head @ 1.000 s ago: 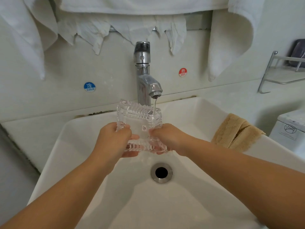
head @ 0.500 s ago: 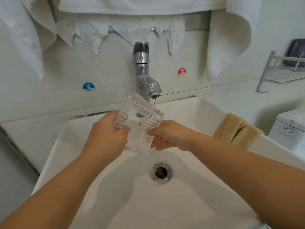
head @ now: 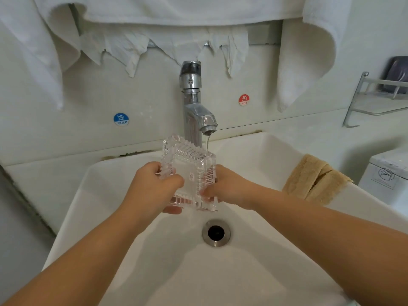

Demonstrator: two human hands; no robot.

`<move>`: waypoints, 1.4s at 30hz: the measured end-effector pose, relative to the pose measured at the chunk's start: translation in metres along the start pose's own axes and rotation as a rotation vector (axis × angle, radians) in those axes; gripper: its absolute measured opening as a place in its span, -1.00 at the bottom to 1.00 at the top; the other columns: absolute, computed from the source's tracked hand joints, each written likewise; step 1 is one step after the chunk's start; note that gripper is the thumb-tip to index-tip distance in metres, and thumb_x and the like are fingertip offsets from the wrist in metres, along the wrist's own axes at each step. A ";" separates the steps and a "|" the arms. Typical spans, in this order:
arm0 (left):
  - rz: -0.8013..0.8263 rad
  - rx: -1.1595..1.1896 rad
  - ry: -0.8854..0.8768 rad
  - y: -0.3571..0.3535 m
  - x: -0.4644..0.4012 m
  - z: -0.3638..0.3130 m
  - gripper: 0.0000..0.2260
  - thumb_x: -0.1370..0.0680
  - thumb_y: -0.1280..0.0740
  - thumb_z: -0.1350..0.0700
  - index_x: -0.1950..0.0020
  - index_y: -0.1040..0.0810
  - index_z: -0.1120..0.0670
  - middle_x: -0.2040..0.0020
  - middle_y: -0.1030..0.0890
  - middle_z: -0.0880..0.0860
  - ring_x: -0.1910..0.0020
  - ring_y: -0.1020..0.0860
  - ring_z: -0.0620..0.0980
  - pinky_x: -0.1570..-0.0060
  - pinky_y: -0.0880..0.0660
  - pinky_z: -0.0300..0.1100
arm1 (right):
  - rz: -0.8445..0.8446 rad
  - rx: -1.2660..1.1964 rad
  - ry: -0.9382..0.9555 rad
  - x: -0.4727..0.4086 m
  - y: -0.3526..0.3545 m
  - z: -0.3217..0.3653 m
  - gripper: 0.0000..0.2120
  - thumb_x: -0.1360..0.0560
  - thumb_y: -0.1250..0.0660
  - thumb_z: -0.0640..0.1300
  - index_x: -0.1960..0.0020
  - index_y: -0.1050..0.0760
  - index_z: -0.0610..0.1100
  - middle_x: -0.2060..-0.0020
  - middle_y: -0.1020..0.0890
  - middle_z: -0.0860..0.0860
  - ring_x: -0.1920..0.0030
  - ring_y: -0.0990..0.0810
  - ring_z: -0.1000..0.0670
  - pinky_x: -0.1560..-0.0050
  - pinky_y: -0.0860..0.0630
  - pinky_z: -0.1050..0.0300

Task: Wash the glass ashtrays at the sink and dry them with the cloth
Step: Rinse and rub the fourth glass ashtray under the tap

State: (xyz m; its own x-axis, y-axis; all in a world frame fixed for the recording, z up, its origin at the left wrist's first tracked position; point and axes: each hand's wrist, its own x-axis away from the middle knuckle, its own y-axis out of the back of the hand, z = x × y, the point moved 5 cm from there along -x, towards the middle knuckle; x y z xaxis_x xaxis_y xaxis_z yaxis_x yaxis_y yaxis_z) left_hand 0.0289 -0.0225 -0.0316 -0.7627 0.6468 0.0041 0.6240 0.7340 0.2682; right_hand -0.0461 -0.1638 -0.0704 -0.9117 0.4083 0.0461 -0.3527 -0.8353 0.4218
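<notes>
Ashtray [head: 189, 171] tilted, far edge raised, underwater stream.

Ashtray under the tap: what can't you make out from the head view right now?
- Ashtray: dirt or soap invisible in clear glass; label too small to read.
- Left hand: fingers mostly hidden beneath the glass.
- Right hand: fingertips hidden behind the rim.
- Other ashtrays: none in view.
- Dark object on shelf: cut off by right edge.
</notes>
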 end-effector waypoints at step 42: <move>0.020 0.088 -0.167 -0.018 0.017 -0.009 -0.89 -0.49 -0.34 0.21 0.01 -0.47 0.14 0.20 -0.57 0.04 0.39 -0.63 -0.07 0.43 -0.56 -0.13 | -0.470 0.156 -0.007 0.000 0.010 0.007 -0.55 -0.65 -0.05 0.08 0.34 -0.25 -0.12 0.45 -0.36 0.00 0.45 -0.36 0.04 0.39 -0.33 0.18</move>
State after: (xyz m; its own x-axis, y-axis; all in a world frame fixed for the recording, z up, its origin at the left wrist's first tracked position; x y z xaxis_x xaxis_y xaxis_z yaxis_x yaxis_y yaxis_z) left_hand 0.0036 -0.0266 -0.0274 -0.7154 0.6817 -0.1531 0.6570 0.7310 0.1846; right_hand -0.0479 -0.1698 -0.0598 -0.6602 0.7303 -0.1754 -0.6888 -0.4955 0.5292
